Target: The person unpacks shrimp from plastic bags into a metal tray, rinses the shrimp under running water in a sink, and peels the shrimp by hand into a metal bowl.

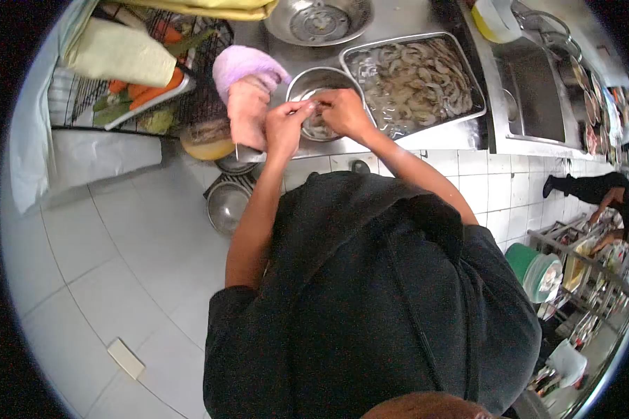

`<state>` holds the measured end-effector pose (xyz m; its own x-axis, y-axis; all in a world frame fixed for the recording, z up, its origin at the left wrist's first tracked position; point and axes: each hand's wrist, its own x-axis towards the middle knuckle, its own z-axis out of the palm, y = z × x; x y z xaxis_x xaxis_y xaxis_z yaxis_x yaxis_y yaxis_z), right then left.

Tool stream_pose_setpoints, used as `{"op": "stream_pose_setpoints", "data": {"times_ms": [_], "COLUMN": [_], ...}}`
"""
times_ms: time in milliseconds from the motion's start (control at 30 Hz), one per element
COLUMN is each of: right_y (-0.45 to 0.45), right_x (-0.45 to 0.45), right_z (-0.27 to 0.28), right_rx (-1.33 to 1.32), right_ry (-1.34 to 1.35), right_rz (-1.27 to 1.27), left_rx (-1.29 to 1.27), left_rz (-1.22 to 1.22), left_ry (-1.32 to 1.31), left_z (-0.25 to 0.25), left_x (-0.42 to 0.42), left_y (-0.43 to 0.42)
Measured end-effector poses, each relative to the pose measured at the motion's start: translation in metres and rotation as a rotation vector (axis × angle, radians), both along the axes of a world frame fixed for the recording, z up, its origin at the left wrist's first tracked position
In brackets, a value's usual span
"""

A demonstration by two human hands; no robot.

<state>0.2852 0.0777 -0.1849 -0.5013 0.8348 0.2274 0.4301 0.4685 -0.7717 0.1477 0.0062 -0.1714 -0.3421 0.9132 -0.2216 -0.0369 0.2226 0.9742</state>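
Note:
My left hand and my right hand meet over a round metal bowl, their fingertips pinched together. Between them is what looks like a shrimp, small and mostly hidden by the fingers. Pale shrimp pieces lie in the bowl below. Just right of the bowl, a rectangular metal tray holds many raw grey shrimp in liquid. Left of my left hand lie a pinkish folded cloth and a lilac towel.
A perforated metal bowl stands behind. At left, a wire rack holds vegetables. A sink is at right. Below the counter edge sits another metal bowl. Another person bends near a metal shelf at far right.

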Motion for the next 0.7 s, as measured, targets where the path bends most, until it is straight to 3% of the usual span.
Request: {"op": "stream_pose_setpoints", "data": {"times_ms": [200, 400, 500, 533, 633, 667, 700], "right_y": [0.012, 0.019, 0.018, 0.018, 0.025, 0.025, 0.027], "right_x": [0.004, 0.004, 0.003, 0.005, 0.005, 0.006, 0.006], "right_z": [0.016, 0.031, 0.041, 0.04, 0.004, -0.001, -0.005], "right_rx": [0.082, 0.09, 0.015, -0.139, 0.049, 0.209, -0.016], "right_ry": [0.026, 0.096, 0.068, -0.03, -0.41, -0.392, -0.245], "right_rz": [-0.055, -0.15, -0.204, -0.16, 0.005, 0.015, 0.012], "left_rx": [-0.13, -0.129, -0.063, -0.038, 0.021, 0.03, 0.041], "left_rz": [-0.146, -0.058, 0.015, 0.04, 0.08, 0.083, 0.09], "left_ry": [-0.439, -0.388, -0.428, -0.445, -0.489, -0.494, -0.499], "left_z": [-0.007, 0.001, -0.004, -0.006, -0.01, -0.009, -0.007], "left_x": [-0.011, -0.017, -0.019, -0.019, -0.016, -0.016, -0.016], "left_y": [0.007, 0.0, -0.003, -0.003, 0.002, 0.003, 0.005]}}
